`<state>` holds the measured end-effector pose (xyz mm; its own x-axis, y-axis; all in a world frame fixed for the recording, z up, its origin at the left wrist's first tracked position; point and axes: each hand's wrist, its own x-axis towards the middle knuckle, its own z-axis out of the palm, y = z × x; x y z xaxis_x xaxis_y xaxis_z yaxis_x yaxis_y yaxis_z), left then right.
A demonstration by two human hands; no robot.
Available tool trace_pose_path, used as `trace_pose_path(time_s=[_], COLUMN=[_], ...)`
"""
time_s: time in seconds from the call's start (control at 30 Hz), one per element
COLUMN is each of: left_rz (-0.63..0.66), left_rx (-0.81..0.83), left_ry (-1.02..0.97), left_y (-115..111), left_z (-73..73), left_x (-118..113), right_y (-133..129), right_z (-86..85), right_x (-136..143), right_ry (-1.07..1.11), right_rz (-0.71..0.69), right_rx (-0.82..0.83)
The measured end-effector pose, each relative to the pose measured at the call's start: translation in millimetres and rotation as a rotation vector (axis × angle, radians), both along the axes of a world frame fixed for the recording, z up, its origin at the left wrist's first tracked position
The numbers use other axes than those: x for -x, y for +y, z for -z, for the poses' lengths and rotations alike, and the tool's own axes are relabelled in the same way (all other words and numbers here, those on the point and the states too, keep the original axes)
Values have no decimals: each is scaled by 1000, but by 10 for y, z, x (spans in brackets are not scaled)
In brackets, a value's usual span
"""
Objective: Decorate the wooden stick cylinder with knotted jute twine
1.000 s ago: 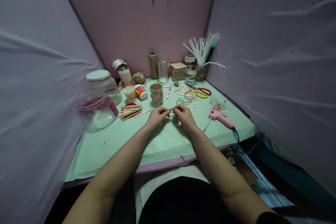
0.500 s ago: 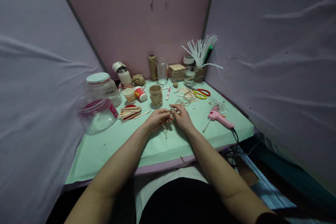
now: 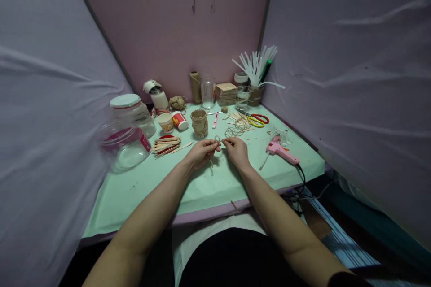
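Right hand edged off left hand, both pinching twine, looped above left fingertips.

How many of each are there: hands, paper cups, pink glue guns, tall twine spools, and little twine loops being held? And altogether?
Hands: 2, the left hand and right hand
Paper cups: 2, the cream cup and red cup
Pink glue gun: 1
Tall twine spool: 1
Held twine loop: 1
Total: 7
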<state>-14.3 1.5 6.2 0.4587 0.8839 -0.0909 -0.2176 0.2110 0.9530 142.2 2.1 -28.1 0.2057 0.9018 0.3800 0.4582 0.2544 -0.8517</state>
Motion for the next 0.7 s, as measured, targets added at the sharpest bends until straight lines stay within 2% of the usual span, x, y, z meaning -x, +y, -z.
trace_pose_path(time_s=[0.13,0.23,0.33,0.47,0.57,0.7], left_rz=[-11,-77,-198,-274,-276,-281], left_rx=[-15,-80,-219,-386,-441,-475], left_ry=[13,103,274,438,503,535], left_y=[0,12,40,78,83,78], left_z=[-1,23,72,133,152,153], left_x=[8,1,-12,-16,-10,-5], right_y=[12,-10,-61,-124,-140,-124], right_z=[36,38,-3,-85,-119,-120], right_x=[5,34,71,104,108,91], right_ry=[-75,-210,-293,-363,-357,-291], right_rz=[-1,21,47,-98,-113,-78], right_rx=[47,76,-50,-305,-361,-347])
